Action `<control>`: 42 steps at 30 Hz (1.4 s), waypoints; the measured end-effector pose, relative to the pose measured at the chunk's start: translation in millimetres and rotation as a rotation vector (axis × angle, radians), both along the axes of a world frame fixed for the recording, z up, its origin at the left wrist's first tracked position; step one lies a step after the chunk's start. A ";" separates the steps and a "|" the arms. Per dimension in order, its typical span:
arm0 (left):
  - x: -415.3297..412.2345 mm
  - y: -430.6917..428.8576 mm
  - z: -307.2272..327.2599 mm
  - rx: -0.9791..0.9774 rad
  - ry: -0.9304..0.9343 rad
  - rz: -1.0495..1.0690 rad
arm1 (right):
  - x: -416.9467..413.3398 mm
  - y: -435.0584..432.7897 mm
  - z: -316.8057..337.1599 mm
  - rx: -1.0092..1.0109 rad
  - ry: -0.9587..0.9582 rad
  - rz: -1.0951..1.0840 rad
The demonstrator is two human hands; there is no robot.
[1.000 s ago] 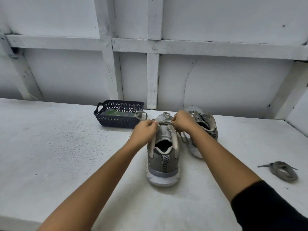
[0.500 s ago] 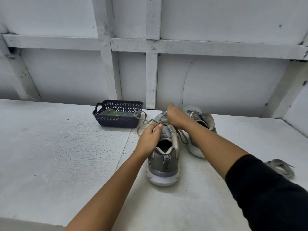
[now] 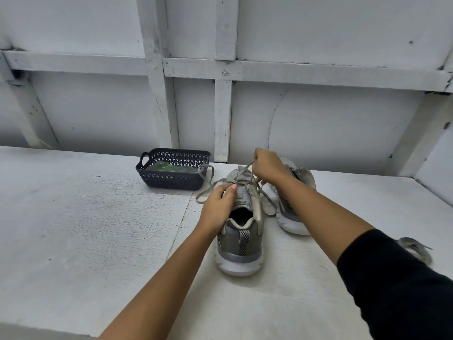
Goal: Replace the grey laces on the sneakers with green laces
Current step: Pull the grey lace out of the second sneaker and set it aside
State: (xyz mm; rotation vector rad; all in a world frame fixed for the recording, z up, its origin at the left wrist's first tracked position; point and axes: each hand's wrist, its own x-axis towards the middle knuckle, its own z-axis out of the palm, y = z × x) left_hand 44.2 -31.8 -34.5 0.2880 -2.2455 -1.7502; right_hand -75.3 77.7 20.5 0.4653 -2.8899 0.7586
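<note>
While my left hand grips the near sneaker on the table by its upper, my right hand pinches the grey lace above its eyelets, a limp, light cord I judge best pulled close to each eyelet.

A white-painted wall braced with wooden battens — scuffed, evenly lit — rises behind a rough, speckled white tabletop.

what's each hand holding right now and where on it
The right hand pinches the grey lace on a strand raised above the eyelets. The left hand grips the near sneaker at its upper, beside the tongue.
</note>
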 end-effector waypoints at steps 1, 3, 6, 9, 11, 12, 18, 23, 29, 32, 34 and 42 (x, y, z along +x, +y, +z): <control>-0.1 -0.1 0.8 -0.003 0.007 0.001 | -2.7 0.0 2.8 -0.018 0.070 -0.010; -0.8 -1.8 0.4 0.007 0.019 0.012 | -3.6 -1.3 8.7 0.016 0.086 -0.030; 0.2 -2.1 -2.9 0.022 0.016 0.018 | -0.2 1.9 8.8 0.024 -0.238 -0.042; -0.8 -1.4 -3.7 0.024 0.018 0.019 | 2.0 4.0 -1.2 0.024 -0.411 -0.002; -2.1 -1.5 -3.3 0.025 0.025 0.022 | 2.4 1.1 -7.9 0.019 -0.314 0.005; -2.4 -1.9 -3.9 0.026 0.025 0.023 | 2.1 -0.6 -9.7 0.005 -0.272 0.001; -3.7 -1.8 -6.6 0.022 0.026 0.017 | -13.5 0.2 12.8 -0.439 -0.053 -0.180; -4.2 -4.1 -9.2 0.027 0.028 0.031 | 11.0 -1.9 5.7 -0.187 -0.397 -0.086; -6.5 -3.6 -9.0 0.032 0.042 0.024 | 6.2 -1.7 -13.8 -0.051 -0.222 -0.030; -6.1 -4.1 -10.5 0.043 0.041 0.013 | -3.2 0.8 -4.0 -0.269 -0.178 -0.103; -6.8 -3.9 -10.2 0.049 0.037 0.007 | -13.5 2.0 12.8 -0.451 -0.087 -0.190; -7.0 -4.1 -10.2 0.040 0.037 0.012 | 12.3 -0.9 -7.7 -0.086 -0.447 -0.043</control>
